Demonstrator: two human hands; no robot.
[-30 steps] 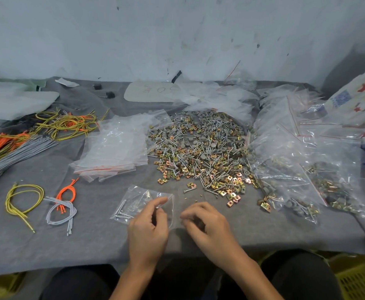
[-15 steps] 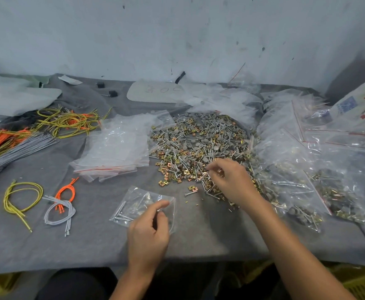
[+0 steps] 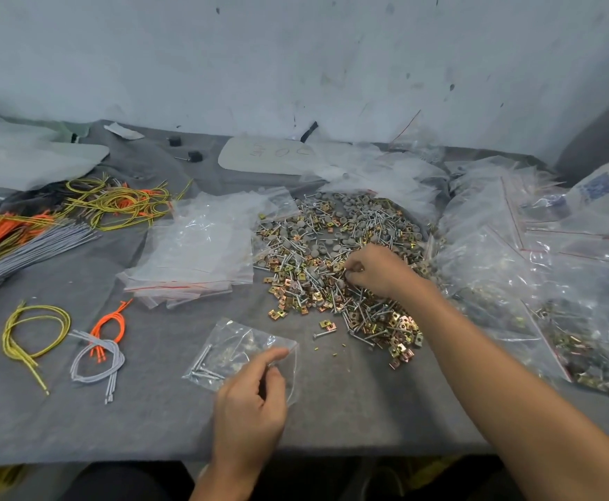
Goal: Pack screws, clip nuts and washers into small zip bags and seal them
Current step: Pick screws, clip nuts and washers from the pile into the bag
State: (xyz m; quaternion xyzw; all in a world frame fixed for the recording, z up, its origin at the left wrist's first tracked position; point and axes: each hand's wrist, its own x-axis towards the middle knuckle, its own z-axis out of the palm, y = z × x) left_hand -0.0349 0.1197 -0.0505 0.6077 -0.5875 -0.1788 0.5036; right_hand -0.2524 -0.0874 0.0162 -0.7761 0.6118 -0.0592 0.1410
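Observation:
A small clear zip bag (image 3: pixel 236 350) lies on the grey cloth near the front edge with a few long screws inside. My left hand (image 3: pixel 250 403) pinches the bag's right rim between thumb and forefinger. A wide heap of screws, gold clip nuts and grey washers (image 3: pixel 331 262) spreads across the middle of the table. My right hand (image 3: pixel 378 271) rests on the heap with its fingertips pinched together on small parts; which parts it holds is hidden.
A stack of empty zip bags (image 3: pixel 201 254) lies left of the heap. Filled bags (image 3: pixel 534 283) pile up on the right. Yellow, orange and grey cord loops (image 3: pixel 97 350) and cord bundles (image 3: pixel 24 233) lie at the left. A white wall stands behind.
My right hand has left the spot beside the bag and reached forward into the heap, fingers closing on parts. My left hand stays holding the bag.

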